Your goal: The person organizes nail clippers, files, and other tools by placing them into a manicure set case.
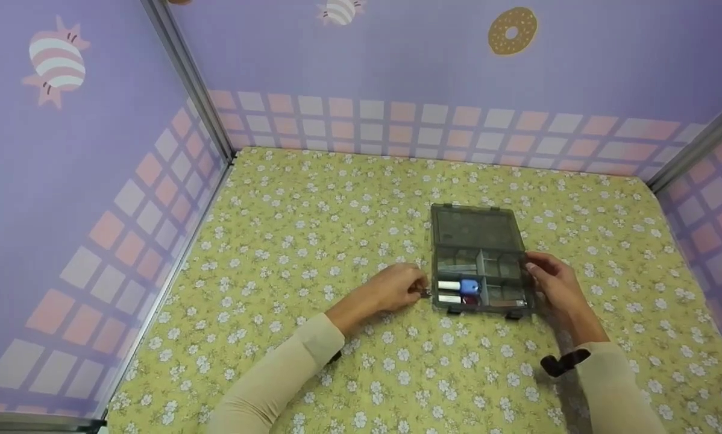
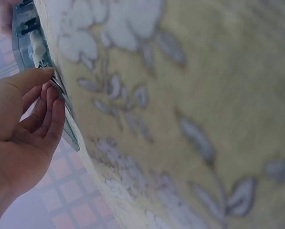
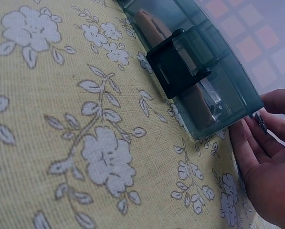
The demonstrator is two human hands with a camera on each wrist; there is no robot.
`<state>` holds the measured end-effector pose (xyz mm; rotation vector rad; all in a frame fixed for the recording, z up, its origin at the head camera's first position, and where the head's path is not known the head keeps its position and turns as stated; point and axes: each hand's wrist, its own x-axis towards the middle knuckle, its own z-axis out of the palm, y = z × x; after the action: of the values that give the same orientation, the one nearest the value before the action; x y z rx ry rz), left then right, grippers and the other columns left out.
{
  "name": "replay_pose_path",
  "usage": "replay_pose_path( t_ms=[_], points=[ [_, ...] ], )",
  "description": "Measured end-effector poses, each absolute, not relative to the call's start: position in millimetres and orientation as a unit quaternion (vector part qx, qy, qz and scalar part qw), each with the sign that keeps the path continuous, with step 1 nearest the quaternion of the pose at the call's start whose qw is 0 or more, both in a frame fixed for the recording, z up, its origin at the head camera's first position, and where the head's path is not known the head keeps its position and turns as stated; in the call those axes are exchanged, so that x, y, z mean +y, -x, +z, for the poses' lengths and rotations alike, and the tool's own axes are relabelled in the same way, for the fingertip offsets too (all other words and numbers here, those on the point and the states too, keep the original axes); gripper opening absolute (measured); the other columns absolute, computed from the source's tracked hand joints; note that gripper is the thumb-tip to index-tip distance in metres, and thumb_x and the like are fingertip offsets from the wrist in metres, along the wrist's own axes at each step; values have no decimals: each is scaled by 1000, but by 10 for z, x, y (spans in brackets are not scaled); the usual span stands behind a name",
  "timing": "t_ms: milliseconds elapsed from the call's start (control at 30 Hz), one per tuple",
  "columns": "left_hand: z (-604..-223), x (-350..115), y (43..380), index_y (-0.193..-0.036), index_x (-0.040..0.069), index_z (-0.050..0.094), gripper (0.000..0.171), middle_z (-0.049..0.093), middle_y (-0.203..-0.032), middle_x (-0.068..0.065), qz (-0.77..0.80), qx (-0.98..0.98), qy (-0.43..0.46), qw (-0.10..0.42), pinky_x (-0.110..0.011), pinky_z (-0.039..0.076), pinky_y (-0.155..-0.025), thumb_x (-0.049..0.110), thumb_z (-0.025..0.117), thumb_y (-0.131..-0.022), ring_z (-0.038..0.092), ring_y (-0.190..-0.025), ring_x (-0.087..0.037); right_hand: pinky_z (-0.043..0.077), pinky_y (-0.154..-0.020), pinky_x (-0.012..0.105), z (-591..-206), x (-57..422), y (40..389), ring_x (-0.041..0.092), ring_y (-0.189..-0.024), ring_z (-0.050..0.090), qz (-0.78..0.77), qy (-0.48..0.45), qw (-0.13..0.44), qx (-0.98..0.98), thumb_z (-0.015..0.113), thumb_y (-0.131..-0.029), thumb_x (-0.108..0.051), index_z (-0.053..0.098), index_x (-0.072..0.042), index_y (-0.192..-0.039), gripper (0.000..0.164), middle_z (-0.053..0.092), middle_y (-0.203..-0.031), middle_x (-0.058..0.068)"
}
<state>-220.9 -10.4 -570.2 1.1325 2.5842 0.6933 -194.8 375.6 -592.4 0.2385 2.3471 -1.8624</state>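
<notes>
The left hand (image 1: 397, 287) is pinching a small metal piece (image 1: 425, 293) between thumb and bent fingers, just beside the plastic box (image 1: 481, 310), which is lying lid-up on the flowered cloth (image 1: 313, 223). The right hand (image 1: 557, 286) is holding the box's right edge with bent thumb and fingers; a small dark thing (image 3: 260, 123) is showing among them, too unclear to name. The metal piece is looking light, hard and slick, so asking for a fingertip pinch; the box is seeming stiff, perhaps brittle, and inviting a hold along its side walls
</notes>
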Motion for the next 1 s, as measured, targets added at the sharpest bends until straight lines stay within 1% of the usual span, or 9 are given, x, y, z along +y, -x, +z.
replay_pose_path(
  t_ms=[100, 333, 500, 633, 800, 1000],
  points=[
    [-5656, -127, 2227, -121, 10, 77, 19, 71, -113, -3, 242, 884, -380, 121, -23, 57, -85, 13, 69, -104, 69, -99, -14, 56, -83, 25, -5917, 3752, 1957, 16, -114, 60, -620, -78, 68, 778, 58, -110, -38, 46, -4, -157, 59, 54, -147, 15],
    [-5522, -97, 2279, -121, 12, 77, 19, 70, -113, 1, 282, 876, -372, 122, -21, 56, -86, 17, 70, -104, 67, -100, -9, 56, -87, 26, -5928, 3769, 1990, 17, -119, 59, -621, -78, 66, 777, 56, -112, -30, 44, -1, -158, 56, 50, -151, 20],
    [-5439, 22, 2303, -123, 9, 76, 20, 70, -114, 0, 323, 858, -375, 138, -17, 55, -84, 14, 69, -105, 67, -100, -7, 56, -91, 28, -5935, 3782, 1996, 18, -123, 58, -621, -74, 71, 777, 55, -113, -28, 43, -1, -159, 55, 49, -153, 21],
    [-5393, 147, 2308, -122, 7, 74, 19, 68, -114, -2, 339, 845, -390, 137, -15, 55, -83, 13, 67, -105, 66, -98, -7, 56, -90, 26, -5919, 3757, 1973, 15, -120, 59, -615, -67, 60, 783, 57, -111, -31, 47, 0, -156, 55, 51, -150, 20],
    [-5357, 321, 2311, -121, 8, 73, 18, 64, -113, 0, 352, 837, -398, 133, -13, 53, -83, 14, 68, -105, 63, -96, -5, 55, -86, 23, -5914, 3750, 1957, 11, -115, 59, -592, -65, 47, 802, 58, -111, -34, 50, -1, -154, 55, 53, -149, 20],
    [-5345, 553, 2301, -120, 8, 72, 17, 63, -112, -1, 358, 827, -413, 129, -10, 51, -82, 15, 67, -105, 63, -95, -4, 56, -85, 24, -5921, 3745, 1967, 13, -114, 60, -602, -69, 46, 794, 59, -111, -35, 50, -1, -154, 56, 56, -145, 18]
  ],
)
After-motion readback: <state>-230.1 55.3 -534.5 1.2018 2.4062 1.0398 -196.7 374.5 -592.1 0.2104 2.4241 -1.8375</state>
